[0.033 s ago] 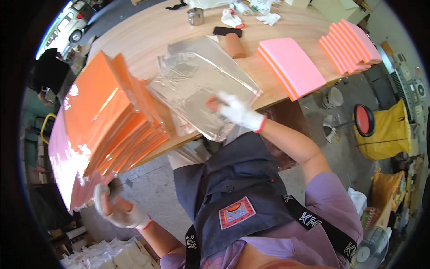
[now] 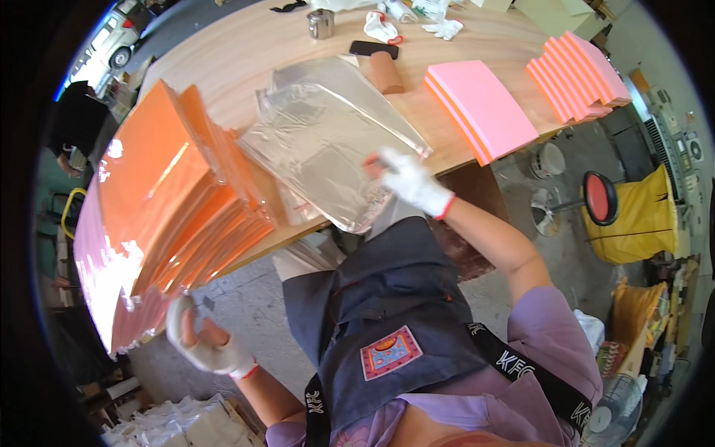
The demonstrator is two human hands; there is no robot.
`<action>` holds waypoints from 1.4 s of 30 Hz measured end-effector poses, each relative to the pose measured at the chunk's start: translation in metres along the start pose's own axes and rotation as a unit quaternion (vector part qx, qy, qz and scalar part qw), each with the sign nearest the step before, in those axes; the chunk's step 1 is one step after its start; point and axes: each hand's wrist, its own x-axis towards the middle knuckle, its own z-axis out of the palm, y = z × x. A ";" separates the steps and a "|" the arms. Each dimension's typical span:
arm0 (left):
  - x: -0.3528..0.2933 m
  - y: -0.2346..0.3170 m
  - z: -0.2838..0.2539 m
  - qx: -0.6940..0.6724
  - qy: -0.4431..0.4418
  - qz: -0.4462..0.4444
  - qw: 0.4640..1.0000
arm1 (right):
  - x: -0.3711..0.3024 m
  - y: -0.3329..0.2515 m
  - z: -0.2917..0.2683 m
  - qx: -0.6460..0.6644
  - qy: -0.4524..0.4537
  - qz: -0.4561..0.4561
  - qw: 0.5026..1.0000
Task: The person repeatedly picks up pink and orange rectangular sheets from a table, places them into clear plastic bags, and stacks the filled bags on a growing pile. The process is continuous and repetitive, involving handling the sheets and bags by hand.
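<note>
My right hand (image 2: 417,185) wears a white glove with a red cuff and bare fingertips. It hovers over the near right part of a stack of clear plastic bags (image 2: 328,123), its fingers apart and nothing visible in them. My left hand (image 2: 210,349), gloved the same way, is off the table's near left edge with its fingers loosely bent and apart. Just beyond it rises a tall pile of orange sheets in clear, shiny wrapping (image 2: 160,171), pinkish along its left side.
Pink and orange foam blocks (image 2: 484,104) lie right of the bags, with a stepped stack (image 2: 577,78) farther right. A brown curved block (image 2: 386,73), black phone (image 2: 374,50), metal cup (image 2: 321,24) and spare gloves (image 2: 381,28) are at the back. Another person (image 2: 78,123) stands far left.
My right hand has shifted a little to the right above the bags. My left hand has moved slightly up and right. The piles look unchanged.
</note>
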 end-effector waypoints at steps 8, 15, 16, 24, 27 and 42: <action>-0.068 0.049 0.080 -0.107 -0.223 -0.138 0.959 | -0.080 0.120 -0.195 -0.506 0.216 0.115 0.827; -0.077 0.066 0.103 -0.195 -0.288 -0.136 0.927 | -0.078 0.139 -0.198 -0.563 0.162 0.084 0.806; -0.078 0.066 0.104 -0.193 -0.291 -0.140 0.927 | -0.077 0.138 -0.200 -0.555 0.158 0.088 0.812; -0.088 0.061 0.105 -0.191 -0.302 -0.159 0.920 | -0.076 0.122 -0.206 -0.532 0.127 0.134 0.826; -0.088 0.059 0.103 -0.193 -0.301 -0.161 0.920 | -0.073 0.121 -0.207 -0.518 0.128 0.128 0.836; -0.093 0.057 0.104 -0.203 -0.306 -0.175 0.913 | -0.075 0.131 -0.223 -0.520 0.115 0.134 0.836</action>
